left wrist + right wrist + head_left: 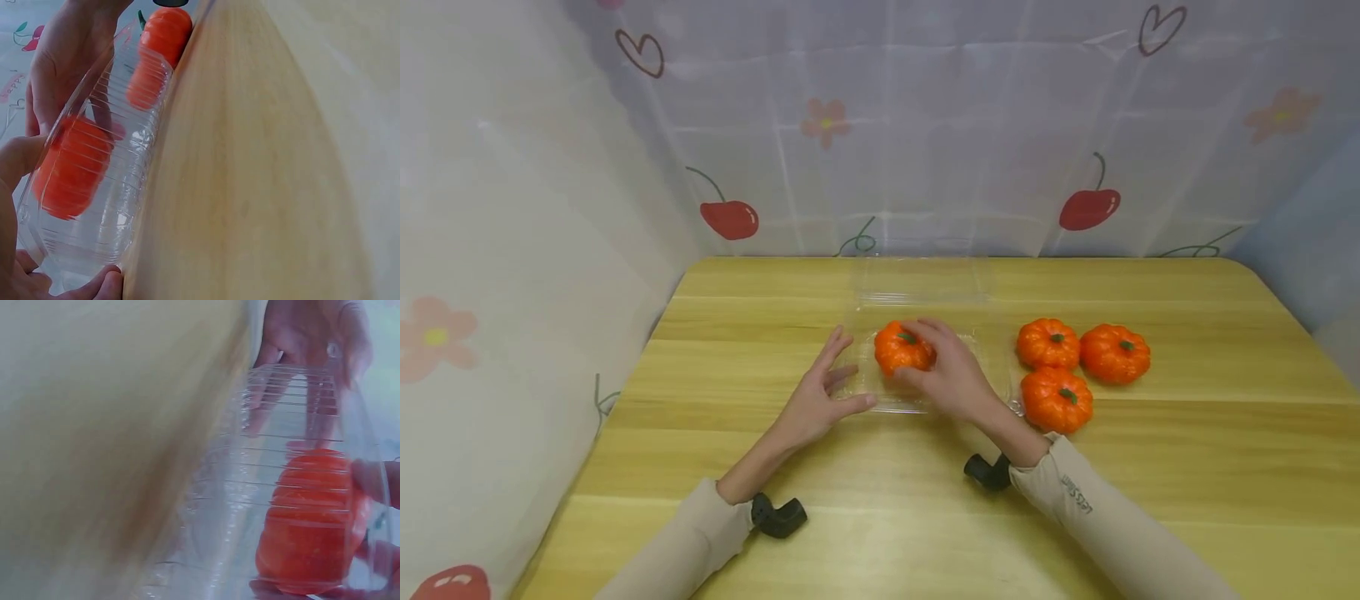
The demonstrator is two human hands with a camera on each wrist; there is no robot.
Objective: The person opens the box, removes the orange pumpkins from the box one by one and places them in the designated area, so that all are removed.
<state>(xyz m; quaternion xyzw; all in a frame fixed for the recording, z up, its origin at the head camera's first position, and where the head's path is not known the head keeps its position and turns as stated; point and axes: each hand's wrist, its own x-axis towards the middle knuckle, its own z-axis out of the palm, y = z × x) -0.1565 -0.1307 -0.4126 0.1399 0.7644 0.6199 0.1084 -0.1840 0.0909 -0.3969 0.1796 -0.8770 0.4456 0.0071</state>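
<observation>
My left hand point(820, 396) spread, fingers resting at left edge of clear tray point(880, 402) on desk point(1187, 467). My right hand point(946, 371) curled round pumpkin point(901, 348), inside tray, left part. Tray lid lies open beyond. Three spare pumpkins point(1078, 364) right of tray, nearer right hand.

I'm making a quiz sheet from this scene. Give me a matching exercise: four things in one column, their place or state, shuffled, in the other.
Things:
1. right hand
2. left hand
3. three pumpkins
4. clear plastic container

Places or states:
A. grouped on the table, right of the container
B. open lid toward the wall
C. grips a pumpkin in the container
D. fingers straight, at the container's left edge

Pairs: 1-C, 2-D, 3-A, 4-B
</observation>
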